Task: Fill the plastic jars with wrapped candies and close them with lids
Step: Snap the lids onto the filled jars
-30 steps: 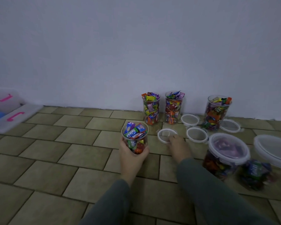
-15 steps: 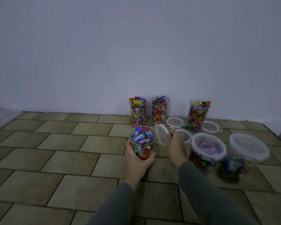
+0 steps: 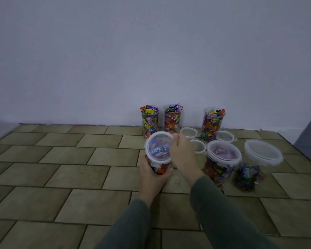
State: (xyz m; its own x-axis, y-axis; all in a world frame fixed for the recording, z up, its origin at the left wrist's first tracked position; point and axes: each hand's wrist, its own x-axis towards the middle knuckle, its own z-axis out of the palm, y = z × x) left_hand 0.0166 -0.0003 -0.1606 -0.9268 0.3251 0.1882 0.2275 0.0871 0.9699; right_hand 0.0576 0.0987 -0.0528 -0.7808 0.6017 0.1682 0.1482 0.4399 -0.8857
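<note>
Two hands busy: left hand (image 3: 153, 174) grips the candy jar (image 3: 160, 168), right hand (image 3: 182, 152) has just set the lid (image 3: 157, 148) on it, unsealed.

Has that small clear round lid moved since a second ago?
Yes. The small clear round lid left the tiled floor and now sits atop the handheld candy jar.

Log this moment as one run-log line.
step: lidding | left hand: grips candy jar | right hand: holds lid on jar mouth | seal: cannot tell
</note>
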